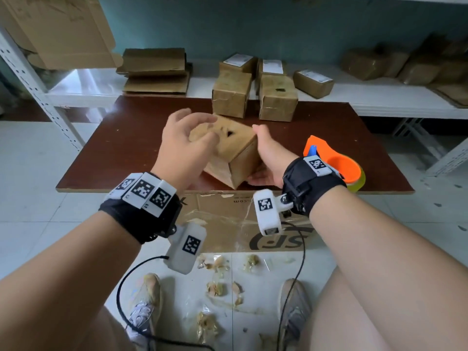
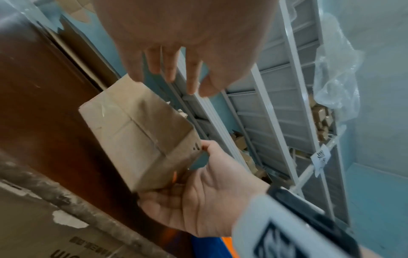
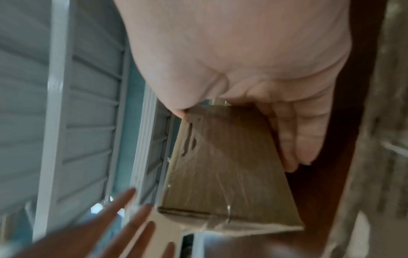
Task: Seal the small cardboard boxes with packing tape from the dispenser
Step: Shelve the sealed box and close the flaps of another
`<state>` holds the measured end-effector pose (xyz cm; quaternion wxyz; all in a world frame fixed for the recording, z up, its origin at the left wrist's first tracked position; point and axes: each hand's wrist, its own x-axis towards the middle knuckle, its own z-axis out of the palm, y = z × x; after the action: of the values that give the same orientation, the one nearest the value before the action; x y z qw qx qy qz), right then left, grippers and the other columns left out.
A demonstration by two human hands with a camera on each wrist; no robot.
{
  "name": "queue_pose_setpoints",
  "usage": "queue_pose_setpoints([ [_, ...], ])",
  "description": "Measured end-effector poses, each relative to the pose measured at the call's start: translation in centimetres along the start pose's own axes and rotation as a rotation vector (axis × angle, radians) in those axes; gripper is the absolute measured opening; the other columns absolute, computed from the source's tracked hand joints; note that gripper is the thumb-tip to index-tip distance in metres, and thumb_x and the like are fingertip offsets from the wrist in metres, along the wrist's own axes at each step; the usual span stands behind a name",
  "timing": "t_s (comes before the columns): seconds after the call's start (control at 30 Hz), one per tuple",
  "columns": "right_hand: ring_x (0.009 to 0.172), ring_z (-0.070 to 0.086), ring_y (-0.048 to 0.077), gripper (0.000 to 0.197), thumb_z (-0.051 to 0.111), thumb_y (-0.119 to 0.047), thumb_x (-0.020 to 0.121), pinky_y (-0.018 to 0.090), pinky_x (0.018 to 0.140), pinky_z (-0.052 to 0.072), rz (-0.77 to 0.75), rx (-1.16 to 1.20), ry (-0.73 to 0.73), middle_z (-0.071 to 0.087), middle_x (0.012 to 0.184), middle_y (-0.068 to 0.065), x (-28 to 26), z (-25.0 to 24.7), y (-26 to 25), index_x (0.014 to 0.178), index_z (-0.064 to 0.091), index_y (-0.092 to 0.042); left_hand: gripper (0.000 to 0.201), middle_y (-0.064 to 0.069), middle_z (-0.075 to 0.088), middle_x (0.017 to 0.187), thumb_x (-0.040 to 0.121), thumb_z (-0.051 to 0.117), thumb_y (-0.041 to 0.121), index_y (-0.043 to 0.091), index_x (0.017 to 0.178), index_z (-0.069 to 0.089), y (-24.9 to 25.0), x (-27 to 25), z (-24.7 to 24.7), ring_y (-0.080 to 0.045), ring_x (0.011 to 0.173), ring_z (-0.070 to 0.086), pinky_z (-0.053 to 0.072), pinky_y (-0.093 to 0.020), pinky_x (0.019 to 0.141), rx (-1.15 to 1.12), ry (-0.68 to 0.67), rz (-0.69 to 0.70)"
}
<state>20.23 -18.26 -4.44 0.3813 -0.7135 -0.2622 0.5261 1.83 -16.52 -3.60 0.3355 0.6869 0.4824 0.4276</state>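
Note:
A small brown cardboard box [image 1: 240, 158] [image 2: 137, 132] [image 3: 223, 167] is tilted on one corner above the dark brown table [image 1: 126, 148]. My right hand [image 1: 268, 153] [image 2: 205, 195] [image 3: 243, 52] grips it from the right, with the thumb on the top edge and the fingers underneath. Clear tape shows across its faces. My left hand [image 1: 184, 143] [image 2: 187, 43] hovers over the box's left top with fingers spread, holding nothing. The orange tape dispenser [image 1: 336, 160] lies on the table just behind my right wrist.
Two sealed boxes [image 1: 231, 97] [image 1: 277, 100] stand at the table's back edge. More labelled boxes [image 1: 312, 83] and flat cardboard [image 1: 154, 69] sit on the white shelf behind. A flattened carton [image 1: 228, 216] lies under the table's front edge, and tape scraps [image 1: 215, 287] litter the floor.

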Motion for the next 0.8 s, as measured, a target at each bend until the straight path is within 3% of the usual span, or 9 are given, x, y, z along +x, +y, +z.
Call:
queue_pose_setpoints([
  [0.07,0.097,0.073,0.036,0.090,0.024,-0.084,0.096,0.048,0.092,0.062,-0.054,-0.290,0.079,0.071,0.113,0.017,0.0,0.2,0.2,0.129,0.061,-0.009,0.027,0.008,0.037,0.162,0.097,0.065,0.037,0.042,0.122,0.074,-0.9,0.9,-0.5,-0.012,0.152,0.029,0.029,-0.032,0.114,0.018,-0.033,-0.045],
  [0.13,0.097,0.067,0.030,0.093,0.015,-0.080,0.100,0.040,0.089,0.057,-0.109,-0.473,0.115,0.068,0.120,0.014,-0.1,0.0,0.2,0.138,0.057,-0.007,0.036,0.005,0.039,0.164,0.097,0.064,0.047,0.040,0.131,0.071,-2.2,1.7,-0.8,-0.014,0.152,0.034,0.031,-0.033,0.117,0.043,-0.072,-0.102],
  [0.23,0.088,0.062,0.028,0.074,0.015,-0.069,0.107,0.034,0.071,0.043,-0.211,-0.660,0.164,0.067,0.108,0.012,0.5,-0.9,0.5,0.116,0.058,-0.010,0.048,0.001,0.063,0.145,0.099,0.067,0.043,0.028,0.144,0.064,-4.2,2.2,-0.5,-0.014,0.128,0.062,0.049,-0.033,0.109,-0.002,-0.164,-0.218],
  [0.37,0.100,0.059,0.028,0.057,0.021,-0.066,0.108,0.038,0.084,0.041,-0.410,-0.638,0.204,0.062,0.099,0.000,1.3,-0.8,0.3,0.099,0.058,-0.024,0.047,0.003,0.061,0.148,0.106,0.064,0.033,0.029,0.152,0.058,-5.3,2.6,0.1,-0.015,0.130,0.059,0.045,-0.029,0.105,0.007,-0.201,-0.239],
  [0.43,0.126,0.057,0.028,0.054,0.030,-0.064,0.108,0.040,0.101,0.043,-0.448,-0.619,0.124,0.064,0.131,0.002,1.1,-0.6,0.6,0.131,0.060,-0.026,0.047,0.002,0.061,0.149,0.105,0.065,0.033,0.028,0.152,0.058,-5.2,2.8,0.3,-0.016,0.132,0.059,0.045,-0.032,0.112,-0.010,-0.195,-0.248],
  [0.5,0.152,0.038,0.024,0.068,0.041,-0.059,0.108,0.039,0.119,0.033,-0.452,-0.670,0.060,0.038,0.167,0.001,0.8,-0.5,1.2,0.164,0.032,-0.021,0.048,0.001,0.064,0.144,0.101,0.071,0.033,0.028,0.148,0.062,-5.3,2.8,0.4,-0.016,0.129,0.063,0.049,-0.037,0.114,-0.055,-0.157,-0.265],
  [0.57,0.157,0.030,0.022,0.073,0.046,-0.054,0.109,0.037,0.123,0.028,-0.470,-0.675,0.047,0.026,0.173,0.001,1.0,-0.7,1.4,0.168,0.021,-0.020,0.049,0.004,0.071,0.129,0.096,0.079,0.031,0.025,0.143,0.066,-5.5,2.7,0.4,-0.013,0.116,0.070,0.056,-0.030,0.102,-0.152,-0.113,-0.283],
  [0.63,0.157,0.029,0.022,0.071,0.049,-0.050,0.109,0.036,0.123,0.027,-0.488,-0.633,0.046,0.027,0.173,0.001,1.1,-0.7,1.1,0.168,0.023,-0.020,0.052,0.007,0.074,0.115,0.093,0.084,0.028,0.022,0.141,0.067,-5.4,2.4,0.4,-0.006,0.101,0.074,0.057,-0.018,0.085,-0.223,-0.094,-0.291],
  [0.8,0.149,0.041,0.021,0.062,0.059,-0.040,0.107,0.027,0.109,0.033,-0.528,-0.572,0.075,0.040,0.165,0.000,1.2,-0.4,0.5,0.162,0.038,-0.021,0.051,0.006,0.075,0.117,0.089,0.088,0.031,0.025,0.137,0.071,-5.3,2.0,0.7,-0.009,0.103,0.075,0.060,-0.029,0.094,-0.253,-0.058,-0.312],
])
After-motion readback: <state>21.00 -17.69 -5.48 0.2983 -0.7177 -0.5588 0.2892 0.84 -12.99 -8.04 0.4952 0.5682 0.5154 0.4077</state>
